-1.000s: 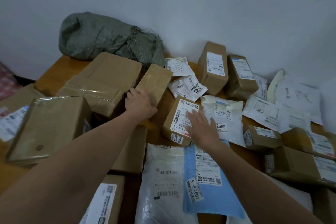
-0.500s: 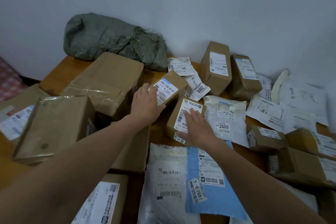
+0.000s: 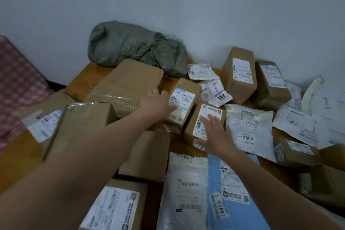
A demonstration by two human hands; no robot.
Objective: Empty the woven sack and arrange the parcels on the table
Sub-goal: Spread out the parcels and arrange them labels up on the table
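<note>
Right fingers (image 3: 212, 120) lie straight and spread, flat on the near box (image 3: 207, 111)'s label; the right hand (image 3: 218, 136) grips nothing. The left thumb (image 3: 172, 108) rests on the far box (image 3: 183, 99)'s label. The other fingers blur along its left side, so I cannot tell whether the left hand (image 3: 156, 102) clasps it. The far box sits just beside the near box, at its 11 o'clock. From the right hand, a white bag (image 3: 248, 127) lies at 3 o'clock and a blue bag (image 3: 242, 216) at 6. The sack (image 3: 134, 48) slumps at 11 o'clock from the left hand, on the table (image 3: 84, 78)'s far edge against the wall.
</note>
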